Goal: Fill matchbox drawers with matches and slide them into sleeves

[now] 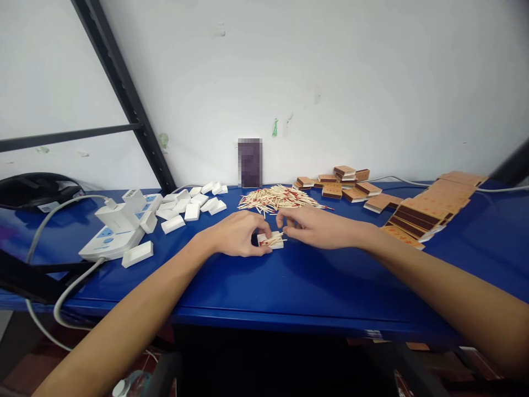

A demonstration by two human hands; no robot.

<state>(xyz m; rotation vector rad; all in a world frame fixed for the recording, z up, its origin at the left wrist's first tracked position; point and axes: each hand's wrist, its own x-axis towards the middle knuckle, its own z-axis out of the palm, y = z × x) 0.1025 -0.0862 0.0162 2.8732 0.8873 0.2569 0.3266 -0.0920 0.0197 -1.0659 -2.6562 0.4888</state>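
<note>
A small white matchbox tray [278, 244] with several red-tipped matches in it lies on the blue table. My left hand [239, 234] grips the tray's left end between thumb and fingers. Some matches lie askew and stick out past the tray's right end. My right hand [316, 227] hovers just right of the tray, its fingers loosely curled and apart from the thumb, with no match visible in them. Behind both hands spreads a heap of loose matches [281, 197].
Empty white trays [192, 212] lie to the left, beside a white power strip [111, 240] with plugs and cables. Brown matchbox sleeves [430, 207] are stacked at right, with more boxes [345, 179] behind. A blurred dark rectangle [250, 164] stands against the wall.
</note>
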